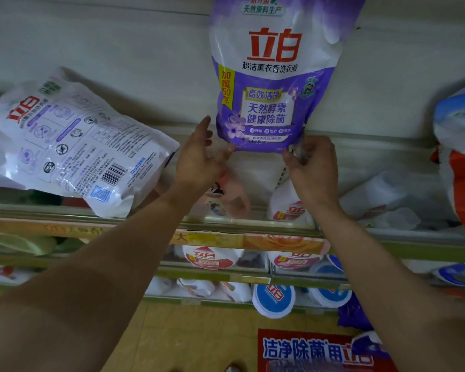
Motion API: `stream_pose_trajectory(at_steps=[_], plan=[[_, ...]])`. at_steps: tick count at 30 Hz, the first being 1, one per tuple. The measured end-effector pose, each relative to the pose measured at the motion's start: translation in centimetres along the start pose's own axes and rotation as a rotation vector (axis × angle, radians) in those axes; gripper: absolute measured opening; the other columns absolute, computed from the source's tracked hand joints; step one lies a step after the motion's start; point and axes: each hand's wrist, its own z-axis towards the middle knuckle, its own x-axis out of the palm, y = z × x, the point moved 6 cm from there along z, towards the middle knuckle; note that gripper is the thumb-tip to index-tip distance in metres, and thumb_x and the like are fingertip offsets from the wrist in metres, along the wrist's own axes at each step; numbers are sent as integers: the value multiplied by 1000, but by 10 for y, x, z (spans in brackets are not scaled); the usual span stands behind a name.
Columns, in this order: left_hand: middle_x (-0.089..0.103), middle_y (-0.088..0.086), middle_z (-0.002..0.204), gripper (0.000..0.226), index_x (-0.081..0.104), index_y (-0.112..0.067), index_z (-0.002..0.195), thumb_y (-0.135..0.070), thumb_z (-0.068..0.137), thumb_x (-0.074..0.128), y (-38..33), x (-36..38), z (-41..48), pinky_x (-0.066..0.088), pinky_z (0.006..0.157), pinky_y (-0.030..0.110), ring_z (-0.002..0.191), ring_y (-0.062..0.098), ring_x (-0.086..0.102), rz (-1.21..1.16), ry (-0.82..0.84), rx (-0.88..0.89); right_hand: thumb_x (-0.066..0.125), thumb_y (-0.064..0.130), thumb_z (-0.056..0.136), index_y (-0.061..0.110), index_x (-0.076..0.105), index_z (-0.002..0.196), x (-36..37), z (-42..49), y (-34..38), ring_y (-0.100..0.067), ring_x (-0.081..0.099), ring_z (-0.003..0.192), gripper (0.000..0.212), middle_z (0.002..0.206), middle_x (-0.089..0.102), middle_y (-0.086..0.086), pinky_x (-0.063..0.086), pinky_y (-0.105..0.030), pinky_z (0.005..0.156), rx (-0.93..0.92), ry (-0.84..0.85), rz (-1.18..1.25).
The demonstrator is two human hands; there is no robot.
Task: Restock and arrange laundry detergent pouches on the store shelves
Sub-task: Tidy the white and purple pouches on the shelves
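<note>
I am standing the purple pouch [273, 84] upright at twelve o'clock on the shelf [381, 159], right hand [310, 163] pinching its five-o'clock corner with curled fingers, left hand [199, 157] touching its seven-o'clock corner with loose, spread fingers, and the next move, I judge, calls for a gentle release.

I found the light dim and flat, with a grey-green cast; I could not place its source. Print on the purple pouch [271, 84] was sharp. The white pouch [73, 140] carried soft glare and threw a faint shadow behind. The shelf rail [253, 226] bowed toward the edges. The lower pouches [273, 299] and red sign [306, 353] were smeared.
</note>
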Motion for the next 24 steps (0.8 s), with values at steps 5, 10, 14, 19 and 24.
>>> stream_pose_trajectory(at_steps=[5, 10, 14, 19, 24], plan=[[52, 5, 145, 59, 41, -17, 152, -32, 100, 63, -8, -15, -28, 45, 100, 19, 122, 10, 52, -93, 41, -15, 69, 21, 87, 14, 61, 107, 3, -30, 22, -27, 58, 101, 23, 103, 62, -4, 46, -34, 87, -33, 45, 50], [54, -4, 142, 47, 48, -19, 148, -23, 103, 58, -17, -36, -60, 40, 83, -4, 121, 3, 54, -69, 98, 47, 67, 14, 89, 19, 65, 103, 26, -48, 59, -18, 61, 92, 15, 101, 68, -3, 52, -39, 88, -92, 172, 65], [56, -12, 133, 41, 53, -23, 145, -25, 104, 57, -20, -68, -77, 41, 88, -1, 116, -5, 55, -79, 62, 99, 62, 27, 88, 22, 65, 107, 50, -62, 92, -16, 63, 96, 20, 106, 68, 2, 52, -39, 90, -125, 273, 37], [62, -8, 130, 37, 58, -19, 140, -17, 103, 56, -25, -107, -84, 42, 93, 2, 114, -4, 56, -64, 15, 171, 64, 23, 94, 21, 65, 119, 84, -79, 129, -11, 59, 105, 26, 117, 63, 2, 49, -30, 96, -181, 377, 2], [67, -11, 121, 30, 65, -20, 131, -17, 103, 56, -16, -154, -88, 46, 90, 7, 107, -5, 62, -115, -156, 135, 71, 30, 89, 23, 62, 126, 113, -96, 169, -20, 54, 120, 39, 126, 59, 2, 47, -39, 102, -294, 394, -26]])
